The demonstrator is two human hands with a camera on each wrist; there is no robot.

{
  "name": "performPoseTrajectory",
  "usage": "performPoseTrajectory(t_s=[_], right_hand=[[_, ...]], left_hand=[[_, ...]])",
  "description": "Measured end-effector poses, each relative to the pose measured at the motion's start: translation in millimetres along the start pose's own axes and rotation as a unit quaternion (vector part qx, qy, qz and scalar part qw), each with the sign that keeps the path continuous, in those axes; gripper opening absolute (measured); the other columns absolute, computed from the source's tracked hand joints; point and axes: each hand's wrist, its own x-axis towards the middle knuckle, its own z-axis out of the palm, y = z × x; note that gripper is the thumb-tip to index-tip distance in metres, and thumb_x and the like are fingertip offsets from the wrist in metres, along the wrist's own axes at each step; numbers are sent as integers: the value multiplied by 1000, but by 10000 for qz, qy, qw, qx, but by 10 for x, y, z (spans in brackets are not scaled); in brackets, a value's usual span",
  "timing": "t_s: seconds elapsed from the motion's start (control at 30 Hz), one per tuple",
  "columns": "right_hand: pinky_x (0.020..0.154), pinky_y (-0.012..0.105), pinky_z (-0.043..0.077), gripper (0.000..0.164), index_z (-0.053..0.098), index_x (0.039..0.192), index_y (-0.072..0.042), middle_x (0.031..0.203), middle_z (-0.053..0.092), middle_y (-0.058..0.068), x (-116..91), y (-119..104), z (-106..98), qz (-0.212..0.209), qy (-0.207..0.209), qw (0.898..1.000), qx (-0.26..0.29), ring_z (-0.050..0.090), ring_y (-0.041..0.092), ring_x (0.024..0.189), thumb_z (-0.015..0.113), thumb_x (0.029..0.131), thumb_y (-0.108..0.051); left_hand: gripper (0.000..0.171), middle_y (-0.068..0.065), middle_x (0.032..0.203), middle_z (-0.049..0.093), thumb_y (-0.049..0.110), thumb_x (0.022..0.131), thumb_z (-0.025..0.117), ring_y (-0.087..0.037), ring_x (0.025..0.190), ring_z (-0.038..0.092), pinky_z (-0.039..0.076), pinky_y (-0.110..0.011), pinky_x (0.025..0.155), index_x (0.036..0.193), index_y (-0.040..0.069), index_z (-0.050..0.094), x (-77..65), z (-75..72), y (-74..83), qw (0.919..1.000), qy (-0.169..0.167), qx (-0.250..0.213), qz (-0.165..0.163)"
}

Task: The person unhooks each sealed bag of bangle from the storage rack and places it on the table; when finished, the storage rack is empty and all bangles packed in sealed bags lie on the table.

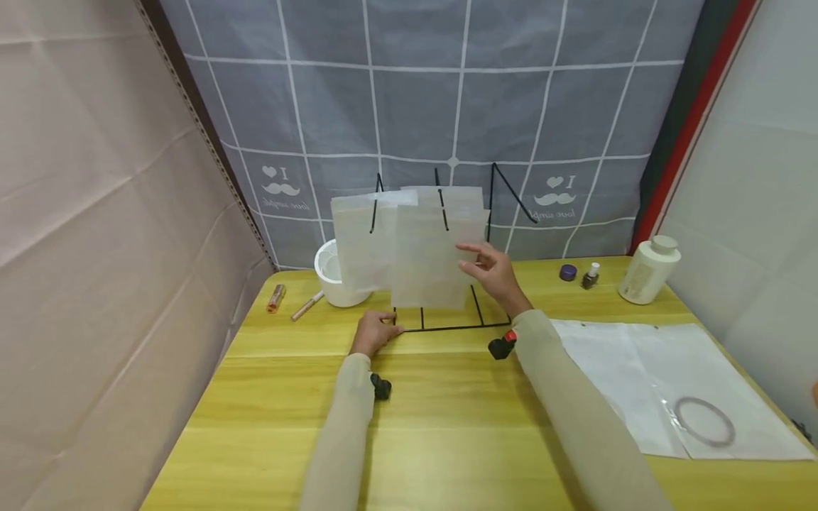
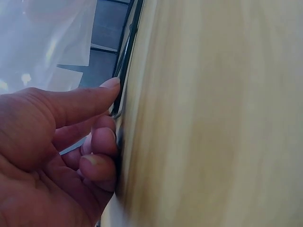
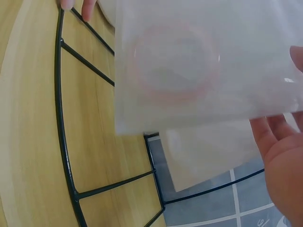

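Observation:
A black wire display rack (image 1: pixel 454 328) stands on the table, with hooks sticking out toward me. Frosted plastic bags hang from two hooks, one bag (image 1: pixel 361 248) at the left and another bag (image 1: pixel 428 266) in the middle. A pinkish ring (image 3: pixel 173 97) shows through the middle bag in the right wrist view. My left hand (image 1: pixel 373 332) grips the rack's front left corner, its thumb on the bar and the other fingers curled below. At the middle bag's right edge is my right hand (image 1: pixel 495 273), thumb and forefinger apart. Some of its fingers (image 3: pixel 265 135) lie partly behind the bag.
Behind the left bag is a white round container (image 1: pixel 345 292). A small tube (image 1: pixel 276 298) and a slim stick (image 1: pixel 307 306) lie left. To the right are a purple jar (image 1: pixel 567 272), a nail polish bottle (image 1: pixel 591 277), a white bottle (image 1: pixel 650 270) and a white sheet (image 1: pixel 607 362) bearing a ring (image 1: pixel 681 406).

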Motion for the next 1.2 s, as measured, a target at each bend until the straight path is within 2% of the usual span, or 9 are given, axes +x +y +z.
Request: performPoseTrajectory(t_s=[0.07,0.13,0.23,0.43,0.63,0.77,0.93,1.07,1.2], right_hand=[[66,21,43,38,62,132,7,132,58,27,3,-9,-1,-112,-8,9999,-1,37,16,65,66,95,1],[60,22,39,40,61,133,7,135,58,27,-5,-31,-4,-208,13,9998,-61,35,14,59,66,94,2],[53,23,36,42,60,134,7,140,56,27,-32,-71,-12,-296,27,9994,-169,32,10,53,67,93,4],[51,22,35,45,59,136,7,139,57,25,-98,-173,-39,-511,23,9979,-388,29,8,50,68,92,5],[49,22,32,46,61,137,1,138,60,21,-163,30,-100,-723,153,9931,-906,28,12,49,69,92,3],[57,18,41,45,64,137,-8,136,64,13,-253,71,-161,-810,197,9879,-1306,42,11,55,71,93,-3],[73,14,51,43,65,136,-10,133,67,10,-338,-29,-231,-1080,139,9794,-1700,60,11,72,71,94,-5],[73,16,53,43,67,133,-8,129,69,12,-365,-140,-266,-1324,81,9694,-2065,64,14,76,73,91,-2],[69,24,56,44,69,130,-6,124,71,13,-415,-262,-305,-1704,48,9532,-2497,69,17,76,76,87,2]], left_hand=[[41,-15,136,64,14,88,80,-33,129,55,48,-44,101,127,7,72,-7,-8,11,10000,-7,22,-17],[41,-15,136,63,14,88,79,-36,135,49,46,-47,105,127,7,71,-12,-10,11,10000,-27,9,-3],[41,-14,137,63,14,88,79,-36,136,48,45,-48,106,128,7,71,-12,-8,-1,10000,-52,33,14],[41,-14,139,62,15,89,78,-36,138,47,45,-48,106,129,8,70,-8,-13,-4,10000,-68,27,-29],[42,-15,138,62,15,88,79,-36,137,48,45,-48,106,128,8,71,1,-5,-5,10000,-51,39,-27],[42,-15,139,61,15,89,79,-36,138,46,45,-49,106,129,8,70,6,3,-18,9999,-89,40,-32],[42,-15,139,61,15,89,79,-37,138,46,45,-50,106,129,7,70,3,-11,-20,10000,-74,-19,-9],[42,-16,138,61,14,88,80,-36,138,47,45,-49,106,128,6,70,5,-16,-14,9999,-63,-90,9],[41,-15,136,63,14,88,80,-36,137,48,44,-49,107,127,6,71,-4,-1,-23,10000,-58,-38,50]])
